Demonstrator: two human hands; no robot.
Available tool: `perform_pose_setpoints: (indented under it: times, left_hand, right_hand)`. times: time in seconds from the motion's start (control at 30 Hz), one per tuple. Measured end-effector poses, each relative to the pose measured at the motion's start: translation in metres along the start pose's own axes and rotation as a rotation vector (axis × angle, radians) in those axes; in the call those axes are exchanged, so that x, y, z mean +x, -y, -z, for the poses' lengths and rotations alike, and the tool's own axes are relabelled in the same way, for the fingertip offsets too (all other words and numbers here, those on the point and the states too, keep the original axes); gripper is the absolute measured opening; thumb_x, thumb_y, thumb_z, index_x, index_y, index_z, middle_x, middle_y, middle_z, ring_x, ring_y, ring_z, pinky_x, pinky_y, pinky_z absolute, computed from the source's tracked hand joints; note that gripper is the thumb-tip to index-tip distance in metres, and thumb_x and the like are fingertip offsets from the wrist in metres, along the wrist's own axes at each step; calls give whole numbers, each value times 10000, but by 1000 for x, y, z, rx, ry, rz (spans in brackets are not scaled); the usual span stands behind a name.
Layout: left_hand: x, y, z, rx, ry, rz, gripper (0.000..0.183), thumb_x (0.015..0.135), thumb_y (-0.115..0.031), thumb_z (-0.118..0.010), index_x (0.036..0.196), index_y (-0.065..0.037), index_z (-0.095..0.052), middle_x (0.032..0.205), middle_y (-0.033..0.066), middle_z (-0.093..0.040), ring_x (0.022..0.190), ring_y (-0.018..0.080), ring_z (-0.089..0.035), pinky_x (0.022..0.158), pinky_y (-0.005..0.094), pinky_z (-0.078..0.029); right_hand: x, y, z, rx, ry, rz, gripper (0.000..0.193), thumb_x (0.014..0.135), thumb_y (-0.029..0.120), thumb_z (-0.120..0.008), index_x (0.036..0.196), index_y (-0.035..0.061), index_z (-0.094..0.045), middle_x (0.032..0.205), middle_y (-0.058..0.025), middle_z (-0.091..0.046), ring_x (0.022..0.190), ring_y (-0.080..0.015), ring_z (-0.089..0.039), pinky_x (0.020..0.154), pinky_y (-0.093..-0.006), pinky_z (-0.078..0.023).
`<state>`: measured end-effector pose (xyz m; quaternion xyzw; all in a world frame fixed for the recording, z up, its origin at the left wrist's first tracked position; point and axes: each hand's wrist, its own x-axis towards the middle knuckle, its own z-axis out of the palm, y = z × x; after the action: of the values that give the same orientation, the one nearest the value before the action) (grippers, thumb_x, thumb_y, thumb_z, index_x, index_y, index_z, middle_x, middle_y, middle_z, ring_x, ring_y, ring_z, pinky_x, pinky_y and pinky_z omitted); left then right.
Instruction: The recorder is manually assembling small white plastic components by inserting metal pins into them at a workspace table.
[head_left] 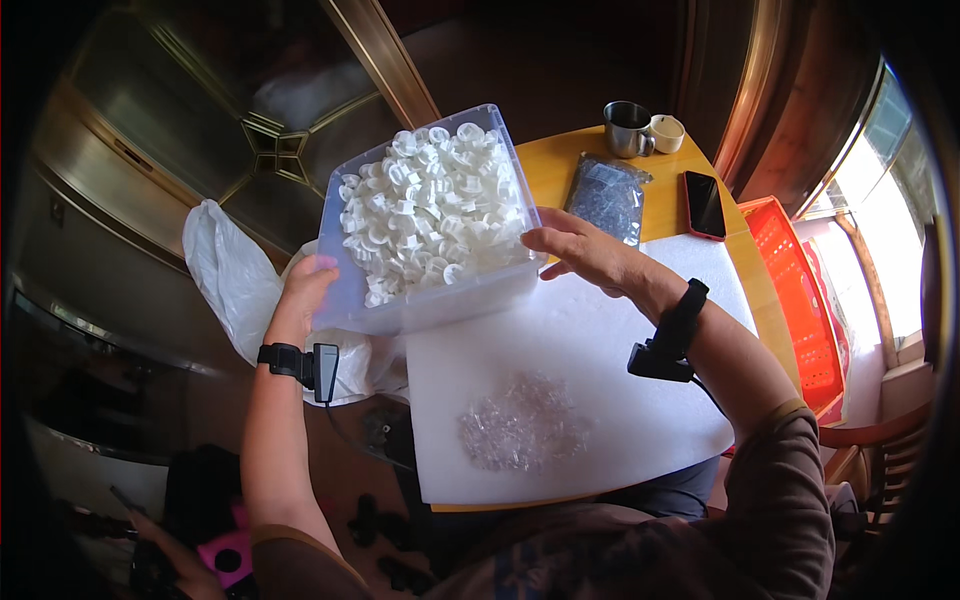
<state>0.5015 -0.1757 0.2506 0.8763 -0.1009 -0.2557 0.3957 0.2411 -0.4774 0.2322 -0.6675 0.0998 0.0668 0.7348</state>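
A clear plastic box (415,318) heaped with small white plastic parts (430,205) is tilted over the far left of the table. My left hand (308,290) is closed on its left wall, the thumb near the rim. At the opposite wall my right hand (580,250) presses against the box, its fingers bent and partly hidden. Nearer to me, a loose pile of small clear plastic pieces (525,425) lies on a white foam sheet (640,400).
A bag of bluish-grey parts (607,198), a metal mug (627,130), a white cup (667,133) and a phone (704,205) rest on the wooden table (560,150). A white plastic bag (232,275) hangs at the left. A red crate (800,310) stands at the right.
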Motion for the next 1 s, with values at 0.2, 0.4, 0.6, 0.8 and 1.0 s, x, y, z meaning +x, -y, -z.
perform_pose_setpoints:
  times: [0.2, 0.4, 0.6, 0.8, 1.0]
  left_hand:
    - [-23, -13, -8, 1, -91, -160, 280, 877, -153, -561, 1144, -71, -570, 921, 0, -600, 741, 76, -527, 589, 226, -407]
    - [-28, -24, -31, -112, -226, -380, 306, 896, -116, -544, 1190, -32, -532, 1016, 18, -565, 806, 60, -496, 651, 214, -401]
    - [-14, -9, -64, -218, -339, -522, 303, 910, -56, -522, 1197, 36, -501, 1114, 65, -543, 991, 125, -505, 888, 276, -410]
    - [-26, -4, -80, -242, -355, -442, 315, 922, -69, -516, 1222, 25, -488, 1141, 75, -540, 1013, 129, -506, 899, 266, -400]
    - [-35, -15, -88, -229, -394, -592, 310, 919, -47, -515, 1215, 40, -488, 1156, 88, -538, 1028, 136, -508, 906, 268, -404]
  right_hand:
    - [-18, -11, -2, -54, -146, 25, 686, 787, 279, -594, 1368, -29, -400, 1328, -221, -495, 1258, -329, -462, 1089, -479, -313]
    - [-18, -28, 19, -22, -298, 166, 567, 856, 143, -512, 1376, -37, -375, 1281, -238, -517, 1207, -301, -514, 1061, -405, -369]
    - [-11, -33, 37, 81, -296, 94, 557, 930, 170, -536, 1426, 28, -326, 1391, -197, -427, 1309, -283, -411, 1118, -406, -288]
    - [-8, -40, 49, 84, -273, 147, 555, 953, 205, -530, 1431, 22, -316, 1386, -181, -432, 1292, -265, -423, 1110, -384, -296]
    - [-20, -55, 54, 184, -268, 164, 523, 962, 182, -515, 1433, 45, -334, 1366, -154, -457, 1276, -237, -433, 1108, -369, -299]
